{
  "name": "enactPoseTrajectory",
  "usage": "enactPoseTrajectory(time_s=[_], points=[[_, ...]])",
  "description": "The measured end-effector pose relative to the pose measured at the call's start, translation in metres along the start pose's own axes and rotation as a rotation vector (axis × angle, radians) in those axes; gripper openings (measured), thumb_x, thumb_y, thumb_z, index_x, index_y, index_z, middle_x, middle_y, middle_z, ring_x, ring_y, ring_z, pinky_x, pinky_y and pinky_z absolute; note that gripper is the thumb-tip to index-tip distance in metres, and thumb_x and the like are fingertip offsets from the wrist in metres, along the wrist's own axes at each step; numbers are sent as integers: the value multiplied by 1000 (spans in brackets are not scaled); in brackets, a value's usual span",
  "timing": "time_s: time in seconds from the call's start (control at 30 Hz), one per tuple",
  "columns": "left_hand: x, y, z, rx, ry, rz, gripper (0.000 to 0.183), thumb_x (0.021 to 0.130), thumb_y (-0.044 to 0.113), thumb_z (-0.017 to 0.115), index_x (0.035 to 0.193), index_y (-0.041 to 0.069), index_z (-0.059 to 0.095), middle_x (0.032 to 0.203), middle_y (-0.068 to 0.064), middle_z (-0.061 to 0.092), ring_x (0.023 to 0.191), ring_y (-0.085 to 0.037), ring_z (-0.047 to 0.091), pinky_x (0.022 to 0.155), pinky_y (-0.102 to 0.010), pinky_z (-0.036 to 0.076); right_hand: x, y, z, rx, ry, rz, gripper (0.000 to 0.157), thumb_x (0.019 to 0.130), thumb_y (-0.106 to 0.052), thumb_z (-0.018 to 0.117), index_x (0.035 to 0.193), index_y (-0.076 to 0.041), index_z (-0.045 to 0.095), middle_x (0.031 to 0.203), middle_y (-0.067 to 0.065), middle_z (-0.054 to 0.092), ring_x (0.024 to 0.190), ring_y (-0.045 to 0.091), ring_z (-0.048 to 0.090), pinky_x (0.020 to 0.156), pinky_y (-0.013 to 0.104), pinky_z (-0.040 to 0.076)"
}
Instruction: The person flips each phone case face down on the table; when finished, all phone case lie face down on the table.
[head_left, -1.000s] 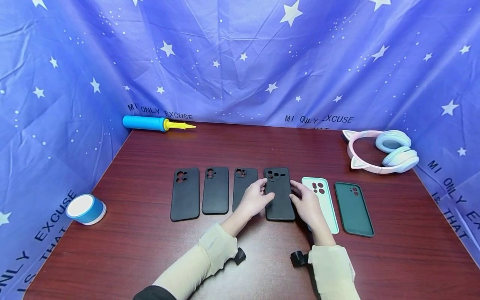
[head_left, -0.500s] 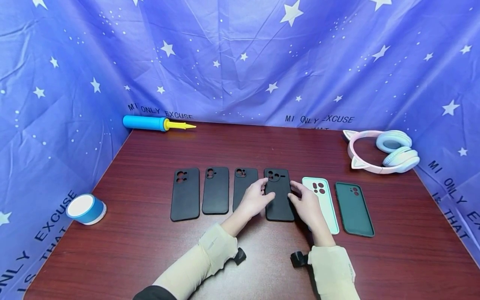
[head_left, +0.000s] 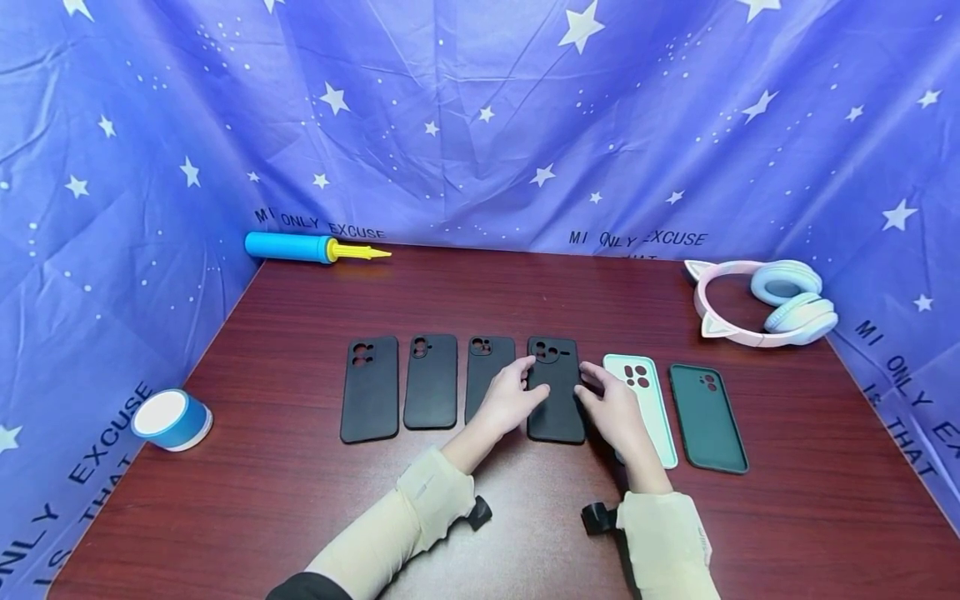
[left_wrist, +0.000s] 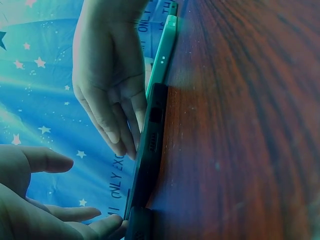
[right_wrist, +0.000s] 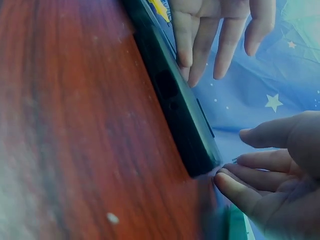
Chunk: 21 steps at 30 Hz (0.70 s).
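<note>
A black phone case [head_left: 557,417] with a round camera ring lies back up on the table between the two hands. My left hand [head_left: 510,400] is at its left side, with fingertips at the edge and the thumb raised above the back. On the other side my right hand [head_left: 615,408] has its fingertips by the right edge; the right wrist view shows these fingers [right_wrist: 240,192] extended at the case's edge. Three more black phone cases [head_left: 370,387] lie to the left, the nearest partly hidden by my left hand. A mint case [head_left: 658,425] and a dark green case [head_left: 708,421] lie to the right.
White and pink cat-ear headphones [head_left: 738,308] lie at the back right. A blue and yellow hand pump [head_left: 292,247] lies at the back left, and a blue and white round container [head_left: 172,419] stands at the left edge. A starry blue curtain [head_left: 450,125] surrounds the table.
The lower end of the black case between my hands has shifted slightly left, so the case stands straighter in the row. Both hands have stayed nearly in place.
</note>
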<state>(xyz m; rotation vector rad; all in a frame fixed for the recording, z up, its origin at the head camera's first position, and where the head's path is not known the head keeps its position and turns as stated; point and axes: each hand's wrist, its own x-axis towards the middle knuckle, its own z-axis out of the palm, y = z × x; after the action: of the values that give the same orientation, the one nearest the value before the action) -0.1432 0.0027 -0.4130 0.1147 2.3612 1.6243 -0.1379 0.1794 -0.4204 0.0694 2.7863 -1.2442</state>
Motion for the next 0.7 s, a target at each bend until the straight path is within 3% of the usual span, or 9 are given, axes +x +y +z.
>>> enactPoseTrajectory(time_s=[0.27,0.57,0.7], points=[[1,4,3,-27,20,21,56,93,16,60,145,3,42,147,-21,45,133,-35,49,107,-43,46,-2,6,-14,56,40,-9,48,101,-17,50,145,0,41,142,23,50,137,36,43,109,49,41],[13,19,18,-45,50,56,54,95,16,57,146,4,41,147,-17,47,132,-33,51,106,-40,47,-7,16,-38,126,153,-16,46,100,-20,52,143,-4,46,141,20,53,131,33,50,108,43,43],[17,24,29,-46,61,69,54,96,16,57,146,5,42,146,-16,48,131,-31,52,105,-40,48,-10,23,-47,104,197,8,48,100,-24,52,143,-4,46,140,18,54,131,31,51,107,41,42]])
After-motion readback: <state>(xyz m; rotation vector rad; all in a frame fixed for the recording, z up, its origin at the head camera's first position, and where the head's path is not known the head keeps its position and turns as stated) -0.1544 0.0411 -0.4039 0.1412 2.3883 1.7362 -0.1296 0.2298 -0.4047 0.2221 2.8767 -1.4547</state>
